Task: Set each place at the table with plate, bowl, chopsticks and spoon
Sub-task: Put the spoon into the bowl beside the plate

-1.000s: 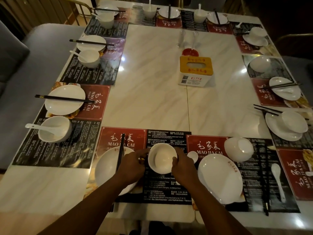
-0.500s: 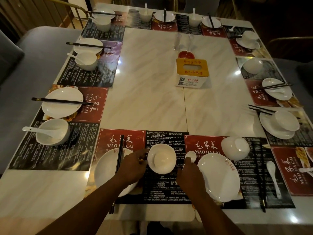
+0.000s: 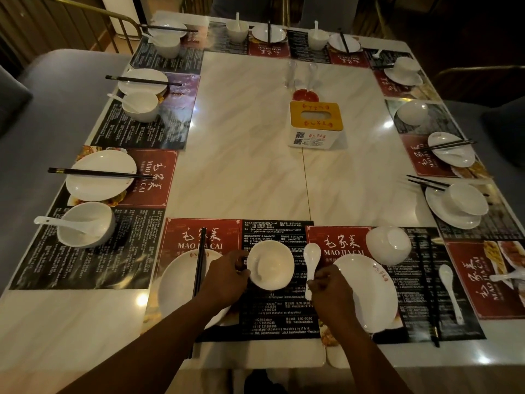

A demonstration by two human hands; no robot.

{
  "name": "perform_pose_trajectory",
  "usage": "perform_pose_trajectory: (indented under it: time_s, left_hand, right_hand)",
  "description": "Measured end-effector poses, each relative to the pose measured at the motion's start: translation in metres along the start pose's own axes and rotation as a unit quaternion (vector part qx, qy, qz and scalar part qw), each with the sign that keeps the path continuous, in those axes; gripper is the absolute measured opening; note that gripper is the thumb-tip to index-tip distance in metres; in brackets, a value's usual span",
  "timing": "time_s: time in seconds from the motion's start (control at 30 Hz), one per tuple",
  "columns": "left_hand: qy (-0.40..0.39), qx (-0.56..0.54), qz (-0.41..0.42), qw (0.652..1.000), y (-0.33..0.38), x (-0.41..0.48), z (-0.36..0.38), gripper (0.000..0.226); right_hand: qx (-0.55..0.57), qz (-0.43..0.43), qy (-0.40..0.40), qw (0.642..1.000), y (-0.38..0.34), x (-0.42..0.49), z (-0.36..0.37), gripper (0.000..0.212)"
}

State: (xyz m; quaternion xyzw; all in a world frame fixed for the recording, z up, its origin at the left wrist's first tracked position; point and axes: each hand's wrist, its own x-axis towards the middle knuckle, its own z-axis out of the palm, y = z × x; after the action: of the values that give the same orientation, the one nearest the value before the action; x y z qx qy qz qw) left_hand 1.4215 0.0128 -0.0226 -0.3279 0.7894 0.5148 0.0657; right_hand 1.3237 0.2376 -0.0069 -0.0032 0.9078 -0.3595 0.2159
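The white bowl [image 3: 270,264] stands upright on the dark part of the near-left placemat [image 3: 272,314], just right of its plate [image 3: 176,282], which carries a pair of black chopsticks [image 3: 199,263] laid across it. The left hand [image 3: 225,277] has its grip on the bowl's left rim, fingers curled against it. The right hand [image 3: 331,292] is closed around the handle of a white soup spoon [image 3: 312,255], whose scoop lies just beside the bowl, not yet in it. Judged against the finished places along the left edge, where a spoon rests inside each bowl, this place lacks only that last step.

To the right, the next place looks unfinished: its plate [image 3: 369,291] is bare, a bowl [image 3: 388,245] sits upside down above it, and the chopsticks [image 3: 426,285] and a spoon [image 3: 449,288] lie off on the mat.

Along the right edge of the tabletop [image 3: 255,155], one bowl [image 3: 412,112] sits inverted, another bowl [image 3: 467,199] sits on its plate, so several places there seem still to need arranging. The far places appear set, though they are too small to be sure.
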Motion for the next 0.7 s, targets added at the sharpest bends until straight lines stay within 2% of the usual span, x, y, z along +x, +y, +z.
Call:
perform_pose_trajectory:
  time_s: [0.33,0.7]
  left_hand:
    - [-0.001,0.0,0.014,1.0,-0.001,-0.006,-0.002,0.038]
    - [-0.011,0.019,0.044,0.999,-0.001,-0.004,-0.01,0.04]
  right_hand:
    - [0.056,-0.031,-0.057,0.996,-0.027,-0.036,0.023,0.02]
    - [0.073,0.024,-0.07,0.995,-0.037,-0.034,0.038,0.018]
